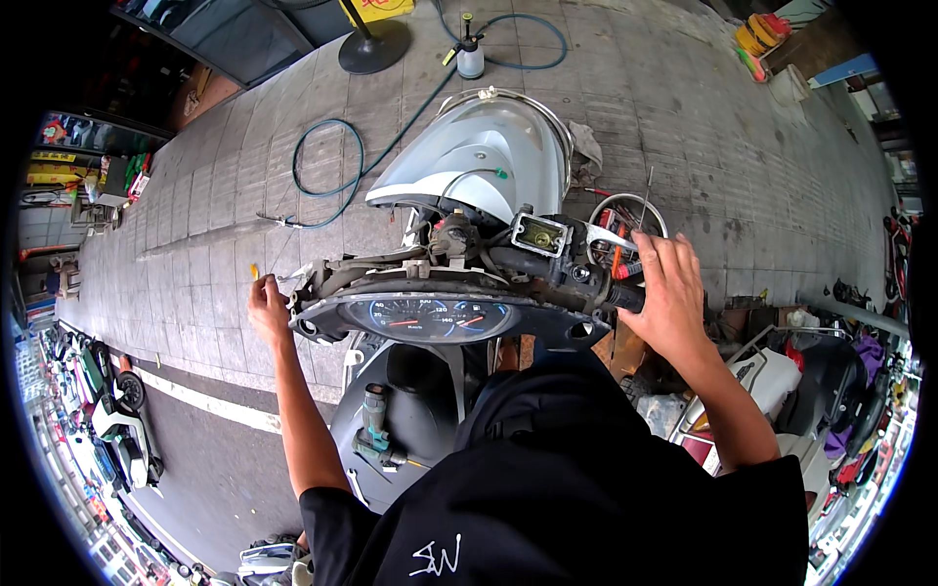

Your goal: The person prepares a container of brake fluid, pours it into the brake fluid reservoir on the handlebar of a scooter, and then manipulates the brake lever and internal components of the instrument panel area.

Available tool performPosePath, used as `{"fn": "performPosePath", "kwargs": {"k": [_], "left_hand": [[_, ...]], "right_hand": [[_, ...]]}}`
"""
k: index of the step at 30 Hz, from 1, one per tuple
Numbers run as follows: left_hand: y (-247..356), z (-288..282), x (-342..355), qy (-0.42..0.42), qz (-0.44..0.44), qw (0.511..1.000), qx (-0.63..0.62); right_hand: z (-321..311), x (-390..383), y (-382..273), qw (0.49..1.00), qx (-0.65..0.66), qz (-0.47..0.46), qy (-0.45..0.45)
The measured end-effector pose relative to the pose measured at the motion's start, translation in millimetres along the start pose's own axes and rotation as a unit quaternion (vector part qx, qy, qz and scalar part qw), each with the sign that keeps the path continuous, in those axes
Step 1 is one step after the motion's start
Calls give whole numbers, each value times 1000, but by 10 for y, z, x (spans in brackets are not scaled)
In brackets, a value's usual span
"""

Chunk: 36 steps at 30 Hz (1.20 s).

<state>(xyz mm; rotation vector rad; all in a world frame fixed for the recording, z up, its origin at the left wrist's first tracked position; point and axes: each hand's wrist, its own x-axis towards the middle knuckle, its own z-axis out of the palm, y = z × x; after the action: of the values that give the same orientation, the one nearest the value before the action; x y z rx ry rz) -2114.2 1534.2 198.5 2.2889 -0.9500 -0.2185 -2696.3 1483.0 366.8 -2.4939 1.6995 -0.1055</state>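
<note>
My right hand point(672, 293) wraps the black handlebar grip point(625, 296), whose axis runs leftward past the oval speedometer cluster point(430, 317) to my closed left hand point(266, 311).

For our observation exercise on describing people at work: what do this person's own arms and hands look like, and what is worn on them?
Both forearms are bare; the left hand and right hand wear no gloves, and no watch or ring shows. Short black sleeves of a T-shirt end near the elbows. The black shirt carries a small white scribbled marking low on its front.
</note>
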Motion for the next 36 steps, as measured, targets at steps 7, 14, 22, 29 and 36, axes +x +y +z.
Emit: {"fn": "performPosePath", "kwargs": {"k": [7,14,22,29,36], "left_hand": [[6,0,21,-5,5,1000,-23],[29,-5,10,-3,8,1000,-13],[6,-1,23,-10,6,1000,-5],[13,-11,12,-6,16,1000,10],[34,-8,5,-7,2,1000,-11]], "right_hand": [[48,-63,38,999,22,23,-38],[12,-17,-23,999,9,-6,44],[37,-36,28,1000,6,12,-4],[-1,0,-39,999,14,-15,47],[54,-57,33,1000,6,0,6]]}}
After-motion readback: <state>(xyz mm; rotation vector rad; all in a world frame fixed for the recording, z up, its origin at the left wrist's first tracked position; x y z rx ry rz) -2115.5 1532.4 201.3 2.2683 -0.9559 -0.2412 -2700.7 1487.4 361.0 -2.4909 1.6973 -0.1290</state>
